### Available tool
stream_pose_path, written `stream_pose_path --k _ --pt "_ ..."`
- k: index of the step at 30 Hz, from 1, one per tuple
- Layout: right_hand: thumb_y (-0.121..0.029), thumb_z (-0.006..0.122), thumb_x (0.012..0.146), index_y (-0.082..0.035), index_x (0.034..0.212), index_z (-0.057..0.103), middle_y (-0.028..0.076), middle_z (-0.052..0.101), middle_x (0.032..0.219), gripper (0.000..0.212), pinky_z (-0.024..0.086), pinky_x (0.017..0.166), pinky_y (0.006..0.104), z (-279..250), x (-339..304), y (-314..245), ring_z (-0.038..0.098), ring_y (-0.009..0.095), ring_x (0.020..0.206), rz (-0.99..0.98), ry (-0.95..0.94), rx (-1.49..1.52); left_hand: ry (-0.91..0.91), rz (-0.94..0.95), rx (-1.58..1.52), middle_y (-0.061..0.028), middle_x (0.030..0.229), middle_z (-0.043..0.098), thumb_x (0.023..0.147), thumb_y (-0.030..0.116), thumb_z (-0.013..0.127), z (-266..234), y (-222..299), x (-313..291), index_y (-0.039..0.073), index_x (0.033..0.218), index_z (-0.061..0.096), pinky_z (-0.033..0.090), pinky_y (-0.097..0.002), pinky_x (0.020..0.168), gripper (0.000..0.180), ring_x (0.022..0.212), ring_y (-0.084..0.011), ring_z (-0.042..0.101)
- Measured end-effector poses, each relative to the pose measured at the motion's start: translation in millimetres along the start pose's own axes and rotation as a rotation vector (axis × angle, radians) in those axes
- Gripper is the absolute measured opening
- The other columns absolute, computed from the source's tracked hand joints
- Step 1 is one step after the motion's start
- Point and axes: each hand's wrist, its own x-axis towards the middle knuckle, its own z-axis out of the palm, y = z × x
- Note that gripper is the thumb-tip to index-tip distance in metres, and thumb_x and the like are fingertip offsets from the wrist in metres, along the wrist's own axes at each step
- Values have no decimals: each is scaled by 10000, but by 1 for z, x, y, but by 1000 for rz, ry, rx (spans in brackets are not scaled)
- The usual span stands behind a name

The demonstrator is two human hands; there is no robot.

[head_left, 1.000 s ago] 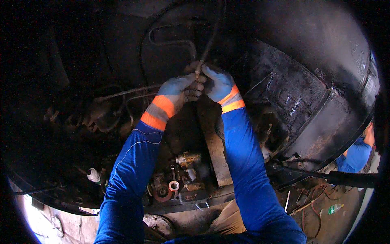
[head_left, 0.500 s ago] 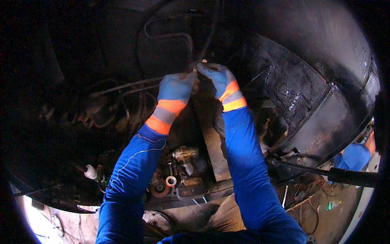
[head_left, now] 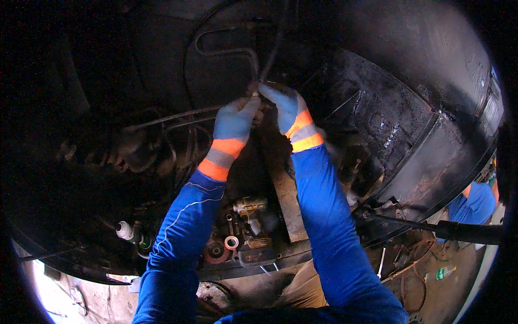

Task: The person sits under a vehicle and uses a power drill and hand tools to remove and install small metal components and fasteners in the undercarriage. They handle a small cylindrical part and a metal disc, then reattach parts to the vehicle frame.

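Note:
Both my hands wear blue-palmed gloves with orange and grey cuffs and meet near the middle of a dark vehicle bay. My left hand (head_left: pixel 233 121) is closed, its thumb and forefinger pinched at the foot of a bent metal pipe (head_left: pixel 229 52); what sits inside the pinch is too dark to make out. My right hand (head_left: pixel 286 105) reaches in from the right, fingertips closed at the lower end of a black hose (head_left: pixel 279 46). Pipe and hose come together just above my fingertips. Thin rods (head_left: pixel 178 117) run leftward from behind my left hand.
On the ledge below my arms lie a cordless impact driver (head_left: pixel 251 210), a grinding disc (head_left: pixel 216 252), a ring (head_left: pixel 231 242) and a wrench (head_left: pixel 230 223). A white-capped bottle (head_left: pixel 124 230) stands left. A black strut (head_left: pixel 468 233) crosses at right, near another person's blue sleeve (head_left: pixel 475 204).
My right hand has shifted slightly left and down, and a small pale spot at its fingertips is no longer visible. My left hand has tilted more upright at the pipe.

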Motion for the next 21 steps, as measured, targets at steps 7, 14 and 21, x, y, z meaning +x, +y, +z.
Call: stream_pose_path --k 7,14,21 --pt "-427 692 822 -21 954 709 95 695 944 427 475 774 282 12 42 -14 623 162 844 205 194 -838 320 583 832 -197 773 638 891 242 586 0 -6 -5 33 861 669 486 -433 648 227 718 -381 614" --pt "-360 672 858 -5 1007 700 93 692 985 386 465 798 266 19 41 -6 604 143 865 115 -106 -410 213 526 395 -183 731 625 923 220 539 -7 4 -14 6 839 647 474 -412 637 254 718 -364 612" --pt "-283 584 922 -2 1111 657 92 679 1076 346 448 895 279 18 25 -10 603 159 992 -70 -168 -410 147 356 223 -66 717 608 970 267 503 -17 3 -11 14 875 657 403 -281 534 311 583 -122 509"
